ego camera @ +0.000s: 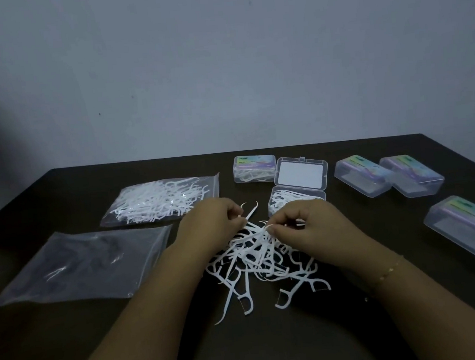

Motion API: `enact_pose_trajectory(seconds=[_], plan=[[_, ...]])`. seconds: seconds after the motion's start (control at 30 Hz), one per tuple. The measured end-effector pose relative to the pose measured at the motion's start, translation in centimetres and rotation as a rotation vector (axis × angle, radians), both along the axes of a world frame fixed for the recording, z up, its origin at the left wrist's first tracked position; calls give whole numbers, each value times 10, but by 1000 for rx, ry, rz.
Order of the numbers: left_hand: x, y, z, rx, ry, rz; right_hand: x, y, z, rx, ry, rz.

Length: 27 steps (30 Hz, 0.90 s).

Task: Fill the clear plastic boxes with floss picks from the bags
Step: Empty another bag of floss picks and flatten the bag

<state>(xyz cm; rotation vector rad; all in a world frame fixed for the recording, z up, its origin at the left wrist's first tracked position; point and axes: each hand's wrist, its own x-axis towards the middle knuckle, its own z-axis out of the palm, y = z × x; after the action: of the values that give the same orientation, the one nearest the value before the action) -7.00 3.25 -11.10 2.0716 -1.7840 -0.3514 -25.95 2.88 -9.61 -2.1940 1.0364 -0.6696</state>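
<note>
- Head view puts the loose pile of floss picks [262, 259] at the middle of your dark table [358, 327], nearer the front edge than the back one.
- Your left hand [214, 227] is above the pile's far-left side, fingers curled in and pinching a single pick [250, 213] that sticks up and away from it.
- Your right hand [303, 225] is just across from it, thumb and fingertips pressed together on the picks at the top of the pile; a thin bracelet [389, 271] circles that wrist.
- Directly behind your right hand stands the open box [296, 196], partly filled with picks, its lid [301, 176] hinged back toward the table's far edge.
- Touching that lid on its left is a closed box [254, 168] with picks inside and a coloured label on top.
- Toward the right edge you have two closed boxes [362, 179] [412, 176] side by side, and a third closed box [471, 228] nearer you, close to the right edge; whether they hold picks you cannot tell.
- Left of centre, toward the back, lies the full bag [160, 201] of picks.
- In front of it, near the left edge, lies the flattened bag [85, 265], clear, with only a pick or so visible inside.
</note>
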Motion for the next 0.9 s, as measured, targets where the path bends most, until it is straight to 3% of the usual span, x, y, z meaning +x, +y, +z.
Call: enact_pose_trajectory(seconds=[0.33,0.6,0.9], plan=[[2,2,2,41,30,1,-3,5,9,143,-182,0],[2,6,4,138,35,-82,-9,5,15,388,-463,-36],[2,7,7,144,101,-107,-16,-7,16,408,-574,-133]])
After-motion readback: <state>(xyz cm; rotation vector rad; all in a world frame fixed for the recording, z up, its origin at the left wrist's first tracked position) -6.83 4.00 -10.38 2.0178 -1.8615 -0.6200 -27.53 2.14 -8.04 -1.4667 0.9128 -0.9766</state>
